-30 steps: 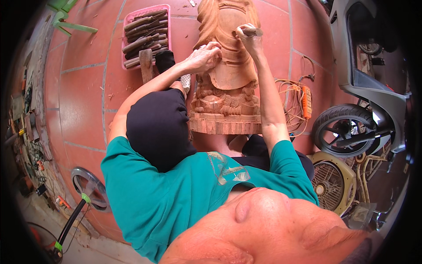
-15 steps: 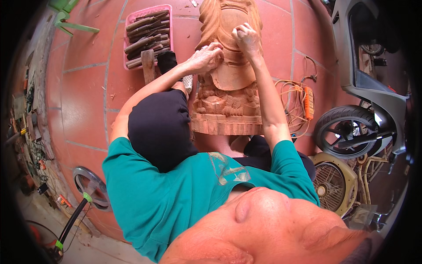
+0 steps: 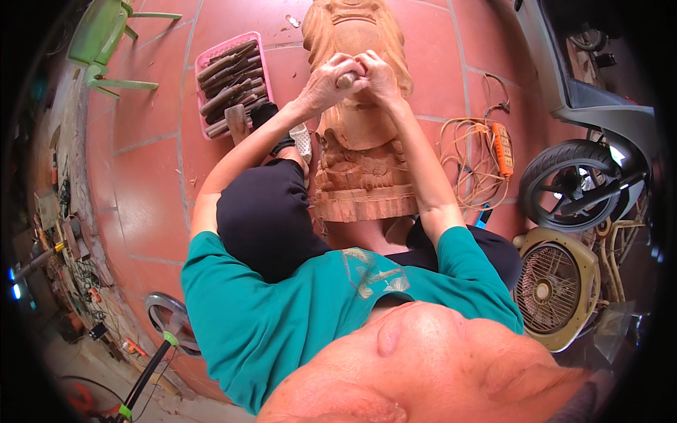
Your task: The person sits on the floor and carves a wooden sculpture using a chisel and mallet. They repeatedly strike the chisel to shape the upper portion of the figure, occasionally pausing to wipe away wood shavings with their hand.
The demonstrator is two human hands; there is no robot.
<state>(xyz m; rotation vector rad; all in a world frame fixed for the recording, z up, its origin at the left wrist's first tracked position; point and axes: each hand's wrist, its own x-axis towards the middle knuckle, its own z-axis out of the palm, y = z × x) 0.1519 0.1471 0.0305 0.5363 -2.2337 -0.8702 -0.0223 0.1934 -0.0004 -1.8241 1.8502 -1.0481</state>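
Note:
A large carved wooden figure (image 3: pixel 360 130) lies on the floor in front of me, its rough base nearest my body. Over its middle, my left hand (image 3: pixel 328 86) is closed round a wooden-handled carving tool (image 3: pixel 346 80), whose rounded handle end points back toward me. My right hand (image 3: pixel 379 79) is closed against the left, its bent fingers on the same tool. Both hands hide the tool's working end and the wood right under it.
Left of the figure, a pink basket (image 3: pixel 264 56) holds several wooden-handled tools, with a wooden block (image 3: pixel 237 124) by its near edge. To the right lie an orange power strip (image 3: pixel 503 149) and tangled cords. A motorbike wheel (image 3: pixel 575 185), fan (image 3: pixel 557 287) and green chair (image 3: pixel 100 39) stand around.
My hands, apart on the figure earlier, have come together, and the tool's handle end now shows between them. The whole view has shifted slightly.

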